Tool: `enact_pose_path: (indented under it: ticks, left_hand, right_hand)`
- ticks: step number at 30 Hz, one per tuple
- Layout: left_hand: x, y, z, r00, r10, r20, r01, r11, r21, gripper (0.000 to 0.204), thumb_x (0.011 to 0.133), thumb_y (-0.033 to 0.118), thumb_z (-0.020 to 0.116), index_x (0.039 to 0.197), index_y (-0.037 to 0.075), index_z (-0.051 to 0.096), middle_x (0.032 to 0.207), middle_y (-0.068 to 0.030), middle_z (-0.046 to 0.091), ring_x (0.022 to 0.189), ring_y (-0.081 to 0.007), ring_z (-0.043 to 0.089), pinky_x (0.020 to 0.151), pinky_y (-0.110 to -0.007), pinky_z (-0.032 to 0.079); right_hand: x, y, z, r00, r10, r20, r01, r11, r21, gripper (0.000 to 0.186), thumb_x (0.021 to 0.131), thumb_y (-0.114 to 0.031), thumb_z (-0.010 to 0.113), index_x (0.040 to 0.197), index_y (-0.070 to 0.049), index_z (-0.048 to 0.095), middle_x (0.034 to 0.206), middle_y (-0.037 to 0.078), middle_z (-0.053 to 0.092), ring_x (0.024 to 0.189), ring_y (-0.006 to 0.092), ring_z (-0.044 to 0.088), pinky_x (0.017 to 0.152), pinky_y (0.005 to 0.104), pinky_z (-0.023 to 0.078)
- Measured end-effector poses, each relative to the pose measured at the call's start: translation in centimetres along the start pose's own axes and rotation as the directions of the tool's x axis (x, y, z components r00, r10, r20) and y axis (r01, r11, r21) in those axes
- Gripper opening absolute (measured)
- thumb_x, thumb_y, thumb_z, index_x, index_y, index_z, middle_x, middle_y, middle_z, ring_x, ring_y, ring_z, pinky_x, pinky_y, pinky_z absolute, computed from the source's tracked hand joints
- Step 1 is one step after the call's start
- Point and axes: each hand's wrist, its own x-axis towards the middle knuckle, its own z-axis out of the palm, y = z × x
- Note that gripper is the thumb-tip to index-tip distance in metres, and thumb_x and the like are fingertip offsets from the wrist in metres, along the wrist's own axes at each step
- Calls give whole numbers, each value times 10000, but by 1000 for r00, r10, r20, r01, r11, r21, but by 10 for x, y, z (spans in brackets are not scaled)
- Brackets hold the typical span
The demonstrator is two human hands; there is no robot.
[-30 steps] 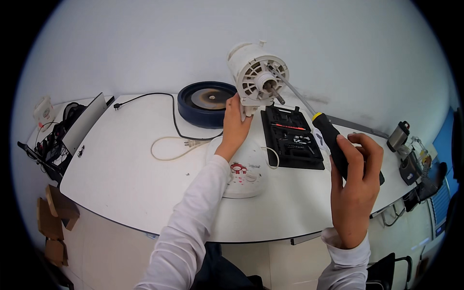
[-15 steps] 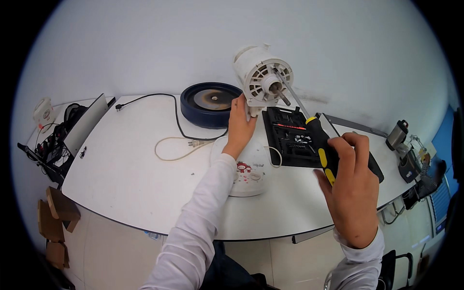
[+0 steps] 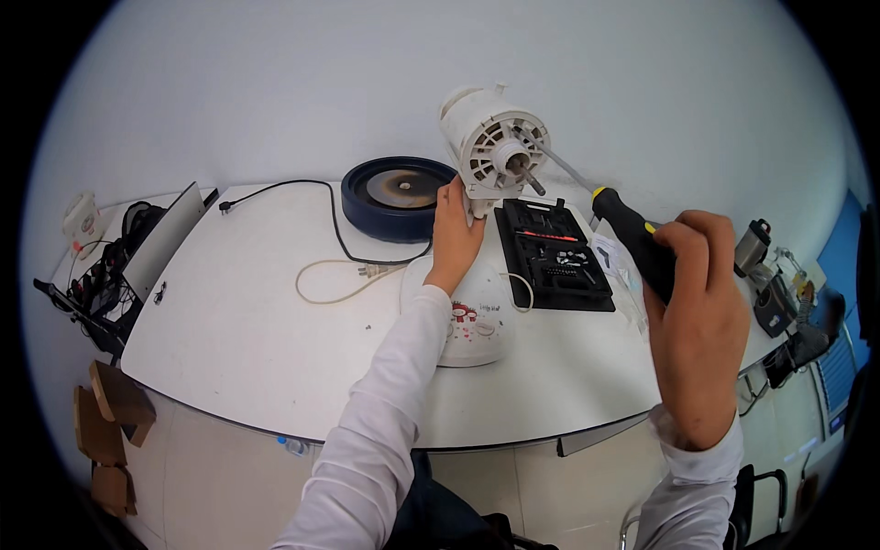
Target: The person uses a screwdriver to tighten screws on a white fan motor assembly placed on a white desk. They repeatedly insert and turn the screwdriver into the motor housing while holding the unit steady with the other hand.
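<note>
A white electric fan, stripped of its blades, stands on the table with its motor housing raised and its bare shaft pointing toward me and to the right. My left hand is wrapped round the fan's neck just below the housing. In my right hand is a screwdriver with a black and yellow handle. Its blade slants up and left, the tip at the slotted front of the housing; the exact contact is too small to tell. The fan's base carries a red cartoon print.
Behind the fan's left side sits a dark blue round appliance with a black cord. A pale plug and cord lie nearby. Right of the fan, an open black tool case holds bits. Cardboard boxes stand on the floor at left.
My right hand and the screwdriver handle have swung right and outward, so the blade lies flatter. The tip stays at the housing. The left hand keeps its grip.
</note>
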Motion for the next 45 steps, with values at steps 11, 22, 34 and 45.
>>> enact_pose_path:
  ticks: [11, 22, 34, 45]
  left_hand:
    - [-1, 1, 0, 999, 32, -17, -32, 999, 1, 619, 760, 9, 618, 1326, 15, 368, 1206, -207, 445, 1090, -416, 483, 908, -424, 420]
    - [-8, -49, 25, 998, 58, -19, -51, 966, 253, 795, 736, 168, 716, 1397, -20, 315, 1401, -238, 356, 1311, -404, 338, 1098, -417, 275]
    - [12, -41, 12, 992, 126, -12, -123, 984, 132, 596, 775, 116, 699, 1280, -35, 420, 1137, -237, 520, 1073, -411, 505, 919, -430, 399]
    - [9, -36, 6, 990, 142, 7, -141, 978, 153, 616, 788, 140, 690, 1296, -38, 390, 1144, -238, 502, 1075, -416, 494, 909, -434, 398]
  right_hand:
    - [10, 4, -7, 997, -63, 43, 62, 998, 19, 396, 764, -225, 702, 1075, -46, 534, 932, 86, 515, 660, 249, 572, 522, 327, 448]
    - [20, 30, -4, 998, -48, 50, 45, 997, 57, 371, 799, -258, 690, 1057, -51, 522, 818, 92, 540, 646, 263, 605, 507, 356, 456]
    - [12, 13, 2, 983, -170, 68, 177, 977, -119, 210, 768, -145, 646, 864, -39, 493, 814, 93, 496, 531, 201, 558, 412, 296, 432]
    - [15, 9, -13, 918, -339, 207, 360, 931, -68, 406, 616, -97, 727, 944, 55, 545, 928, 187, 525, 618, 202, 586, 420, 243, 451]
